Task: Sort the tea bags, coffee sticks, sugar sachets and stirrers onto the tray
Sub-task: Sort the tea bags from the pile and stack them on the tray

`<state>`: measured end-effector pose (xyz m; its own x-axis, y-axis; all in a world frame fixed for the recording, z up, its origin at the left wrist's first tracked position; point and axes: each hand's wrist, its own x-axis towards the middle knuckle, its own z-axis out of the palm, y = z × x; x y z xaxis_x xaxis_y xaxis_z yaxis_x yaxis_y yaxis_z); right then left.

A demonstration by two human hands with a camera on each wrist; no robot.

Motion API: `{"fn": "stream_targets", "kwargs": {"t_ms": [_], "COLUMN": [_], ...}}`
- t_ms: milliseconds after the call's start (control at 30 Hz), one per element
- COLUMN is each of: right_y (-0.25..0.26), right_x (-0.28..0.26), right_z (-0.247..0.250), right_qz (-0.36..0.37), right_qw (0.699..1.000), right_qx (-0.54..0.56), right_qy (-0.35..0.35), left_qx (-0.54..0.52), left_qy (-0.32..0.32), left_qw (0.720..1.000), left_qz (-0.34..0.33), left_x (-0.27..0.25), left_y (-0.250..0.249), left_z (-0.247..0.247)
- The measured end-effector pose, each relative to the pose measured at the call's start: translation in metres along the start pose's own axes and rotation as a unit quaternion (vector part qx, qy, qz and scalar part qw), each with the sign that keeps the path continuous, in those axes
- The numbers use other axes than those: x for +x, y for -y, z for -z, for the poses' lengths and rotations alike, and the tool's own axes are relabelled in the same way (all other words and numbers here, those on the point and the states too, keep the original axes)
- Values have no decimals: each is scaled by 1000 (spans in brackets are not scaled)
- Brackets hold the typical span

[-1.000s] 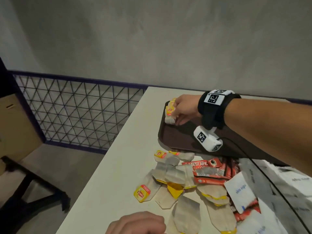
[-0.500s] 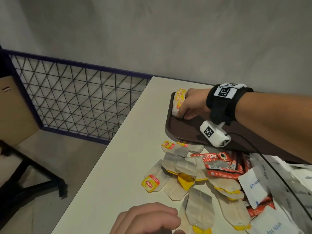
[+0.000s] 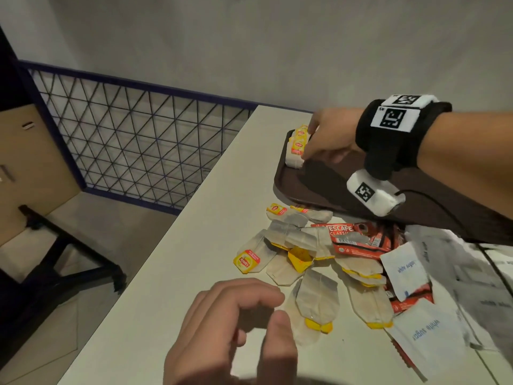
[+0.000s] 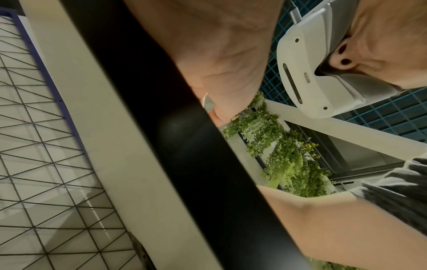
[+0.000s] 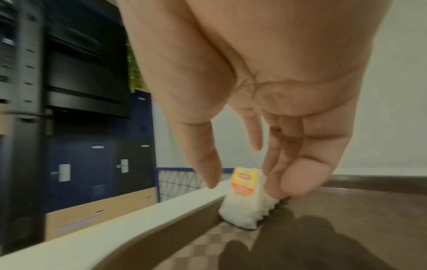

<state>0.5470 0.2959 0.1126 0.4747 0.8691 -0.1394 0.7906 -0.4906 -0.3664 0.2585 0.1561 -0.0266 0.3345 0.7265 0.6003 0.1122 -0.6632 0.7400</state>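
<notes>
A brown tray [image 3: 319,190] lies at the far side of the white table. A stack of Lipton tea bags [image 3: 298,150] stands on edge in its far left corner, against the rim. My right hand [image 3: 309,143] is at that stack; in the right wrist view its fingertips [image 5: 277,191] press the stack's [image 5: 242,202] right side, while the thumb [image 5: 211,180] hangs just left of it, apart. My left hand [image 3: 263,309] hovers low over the table with loosely curled fingers, holding nothing, beside loose tea bags [image 3: 313,298]. Red coffee sticks [image 3: 352,240] and white sugar sachets [image 3: 405,269] lie mixed in the pile.
The table's left edge [image 3: 172,245] drops to the floor, with a wire mesh railing [image 3: 125,140], a cardboard box [image 3: 27,168] and a black stand [image 3: 69,245] beyond. A black cable [image 3: 449,218] runs from my right wrist camera across the tray.
My right hand has stayed at the tray's corner with the tea bag stack, and its thumb now stands off the stack. My left hand has come further up over the table toward the loose tea bags.
</notes>
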Motion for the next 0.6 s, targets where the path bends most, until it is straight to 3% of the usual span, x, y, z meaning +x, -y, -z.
{"fn": "stream_targets", "kwargs": {"t_ms": [233, 300, 400, 600], "right_y": [29, 34, 37, 32], "right_x": [-107, -124, -142, -135], "right_z": [-25, -39, -52, -57], "right_qz": [125, 145, 190, 224], "right_qw": [967, 955, 944, 949], "right_qx": [-112, -176, -238, -212], "right_qy": [192, 188, 125, 64], "left_qx": [-41, -55, -47, -33], "left_qy": [-109, -124, -124, -125], "left_qw": [990, 984, 982, 980], "left_qz": [85, 112, 135, 150], "left_x": [-1, -3, -5, -5], "left_y": [-18, -21, -25, -29], "left_z": [-9, -8, -8, -6]}}
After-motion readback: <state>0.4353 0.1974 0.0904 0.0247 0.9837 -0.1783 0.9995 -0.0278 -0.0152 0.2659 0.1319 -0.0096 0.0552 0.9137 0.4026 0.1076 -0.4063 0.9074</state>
